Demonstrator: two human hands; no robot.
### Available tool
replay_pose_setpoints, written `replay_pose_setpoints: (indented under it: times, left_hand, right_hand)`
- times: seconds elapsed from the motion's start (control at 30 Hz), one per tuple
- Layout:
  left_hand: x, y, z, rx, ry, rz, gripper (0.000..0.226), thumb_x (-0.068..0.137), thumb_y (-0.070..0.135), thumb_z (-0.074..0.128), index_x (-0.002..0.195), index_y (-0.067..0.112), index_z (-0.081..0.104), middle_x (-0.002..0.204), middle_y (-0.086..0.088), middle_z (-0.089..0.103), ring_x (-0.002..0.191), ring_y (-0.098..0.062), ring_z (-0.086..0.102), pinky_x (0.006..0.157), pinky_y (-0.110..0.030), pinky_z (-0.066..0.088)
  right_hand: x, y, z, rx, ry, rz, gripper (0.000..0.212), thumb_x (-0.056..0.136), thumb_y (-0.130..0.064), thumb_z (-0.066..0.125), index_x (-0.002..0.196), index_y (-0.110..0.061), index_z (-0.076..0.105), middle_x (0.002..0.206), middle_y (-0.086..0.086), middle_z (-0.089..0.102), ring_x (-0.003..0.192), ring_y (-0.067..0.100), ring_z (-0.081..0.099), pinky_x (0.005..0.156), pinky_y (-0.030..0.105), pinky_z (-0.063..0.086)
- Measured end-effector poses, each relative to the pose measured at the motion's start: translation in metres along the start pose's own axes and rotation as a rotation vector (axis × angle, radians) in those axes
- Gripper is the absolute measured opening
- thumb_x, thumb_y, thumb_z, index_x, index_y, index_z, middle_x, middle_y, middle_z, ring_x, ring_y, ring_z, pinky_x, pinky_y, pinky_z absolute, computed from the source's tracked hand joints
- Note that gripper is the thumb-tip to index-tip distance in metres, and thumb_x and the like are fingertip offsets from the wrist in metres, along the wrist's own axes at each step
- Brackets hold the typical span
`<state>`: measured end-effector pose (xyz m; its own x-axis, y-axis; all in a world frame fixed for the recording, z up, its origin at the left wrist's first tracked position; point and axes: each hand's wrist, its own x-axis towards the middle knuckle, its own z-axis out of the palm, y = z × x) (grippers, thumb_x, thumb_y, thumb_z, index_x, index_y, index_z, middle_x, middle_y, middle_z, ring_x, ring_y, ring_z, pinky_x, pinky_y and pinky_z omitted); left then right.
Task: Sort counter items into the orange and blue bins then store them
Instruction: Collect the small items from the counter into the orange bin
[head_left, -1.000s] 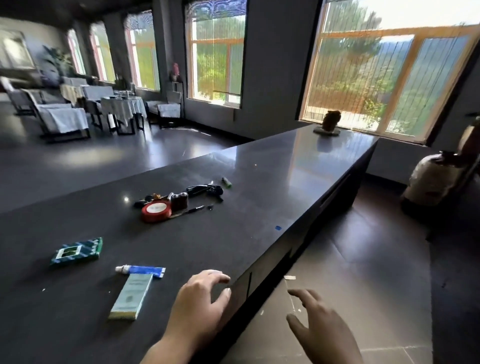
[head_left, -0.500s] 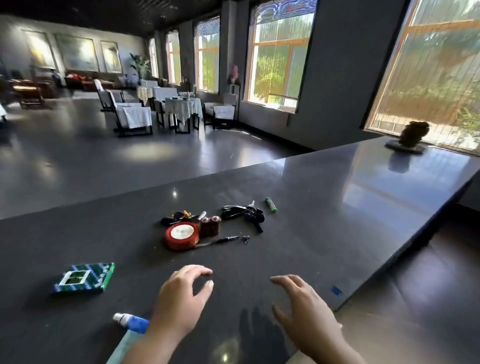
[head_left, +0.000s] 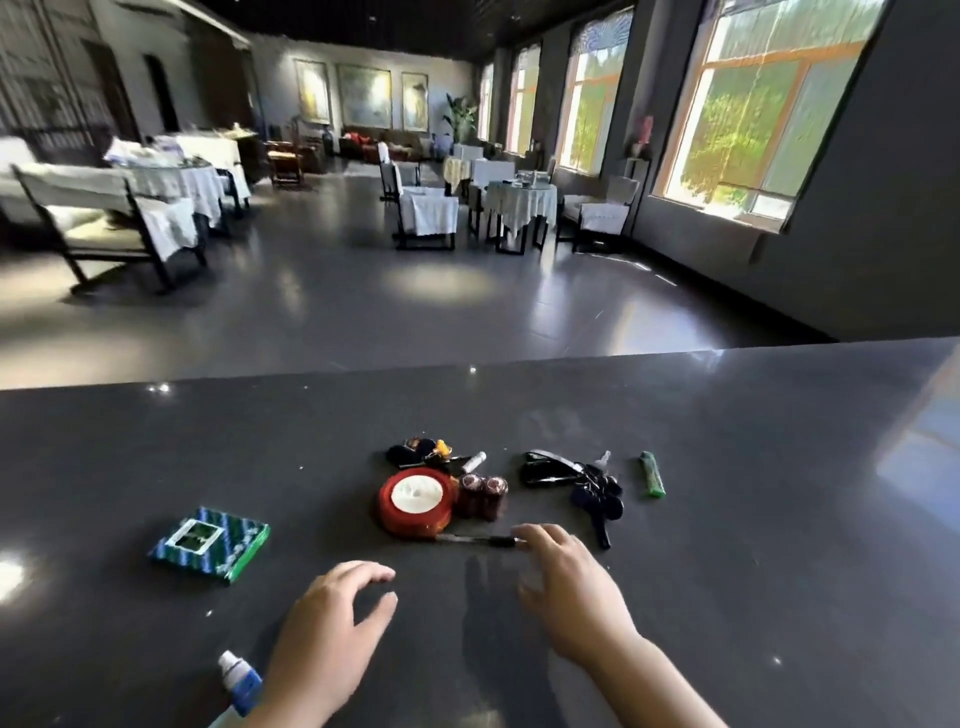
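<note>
Dark stone counter (head_left: 727, 519) fills the lower half of the view, glossy and flecked, with window light glaring at its right edge. Both hands hover low over its near part. The left hand (head_left: 327, 629) has its fingers loosely spread and curved downward, holding nothing. The right hand (head_left: 566, 587) is likewise relaxed and empty, its fingertips (head_left: 524, 535) reaching the end of a thin black pen (head_left: 472, 540); whether they touch it I cannot tell.

A green and blue patterned box (head_left: 210, 543) lies flat to the left, apart from the rest. In the middle sits a red tape roll (head_left: 414, 501) with a white core, and just beside it on the right stand two dark reddish batteries (head_left: 481, 496). A bunch of dark keys on a black strap (head_left: 576, 480) lies to the right, with a green lighter (head_left: 652, 474) past it. Behind the roll is a small dark cluster with a yellow bit (head_left: 421, 452), too blurred to name. A blue tube with a white cap (head_left: 239, 680) is partly hidden by the left forearm.
</note>
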<state>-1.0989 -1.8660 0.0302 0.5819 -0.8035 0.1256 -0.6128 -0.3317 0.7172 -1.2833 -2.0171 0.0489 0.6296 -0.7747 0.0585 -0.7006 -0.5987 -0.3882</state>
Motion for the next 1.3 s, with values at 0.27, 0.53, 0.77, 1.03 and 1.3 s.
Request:
replay_pose_setpoints:
  times: [0.27, 0.53, 0.77, 1.03, 1.3]
  left_hand:
    - [0.015, 0.008, 0.026, 0.026, 0.074, -0.118, 0.021, 0.080, 0.018, 0.073, 0.096, 0.030, 0.069, 0.104, 0.018, 0.061, 0.104, -0.006, 0.058, 0.093, -0.021, 0.042]
    - [0.016, 0.000, 0.042, 0.046, 0.049, -0.135, 0.024, 0.074, 0.017, 0.076, 0.095, 0.030, 0.072, 0.105, 0.020, 0.062, 0.100, 0.000, 0.059, 0.093, -0.015, 0.040]
    - [0.035, 0.006, 0.046, -0.164, 0.081, -0.119, 0.070, 0.063, 0.027, 0.087, 0.120, 0.045, 0.050, 0.120, 0.030, 0.048, 0.109, 0.009, 0.053, 0.086, -0.007, 0.039]
    - [0.036, 0.005, 0.047, -0.212, 0.014, -0.105, 0.061, 0.055, 0.015, 0.089, 0.100, 0.046, 0.062, 0.102, 0.018, 0.066, 0.099, 0.004, 0.061, 0.086, -0.013, 0.046]
    - [0.013, -0.019, 0.023, -0.209, 0.032, -0.205, 0.038, 0.065, 0.008, 0.084, 0.086, 0.035, 0.068, 0.087, 0.009, 0.073, 0.085, 0.011, 0.062, 0.075, -0.001, 0.042]
  right_hand:
    - [0.107, 0.013, 0.009, -0.017, 0.003, -0.120, 0.061, 0.082, -0.029, 0.053, 0.141, -0.030, 0.034, 0.139, -0.008, 0.043, 0.127, 0.019, 0.039, 0.097, 0.031, 0.041]
    - [0.131, 0.015, 0.056, 0.061, -0.077, -0.078, 0.038, 0.088, -0.038, 0.059, 0.122, -0.029, 0.045, 0.120, -0.009, 0.051, 0.117, 0.016, 0.047, 0.081, 0.032, 0.047]
    - [0.106, 0.010, 0.031, 0.151, 0.062, -0.155, 0.045, 0.076, -0.043, 0.072, 0.116, -0.031, 0.056, 0.111, -0.015, 0.059, 0.104, 0.011, 0.055, 0.074, 0.023, 0.039]
    - [0.072, -0.016, 0.051, 0.310, -0.251, -0.286, 0.039, 0.062, -0.029, 0.073, 0.100, -0.026, 0.064, 0.094, -0.009, 0.069, 0.090, 0.010, 0.063, 0.077, 0.027, 0.048]
    - [0.103, -0.026, 0.051, 0.530, -0.284, -0.210, 0.044, 0.065, -0.010, 0.058, 0.108, -0.020, 0.065, 0.102, -0.010, 0.065, 0.099, 0.011, 0.063, 0.083, 0.027, 0.054]
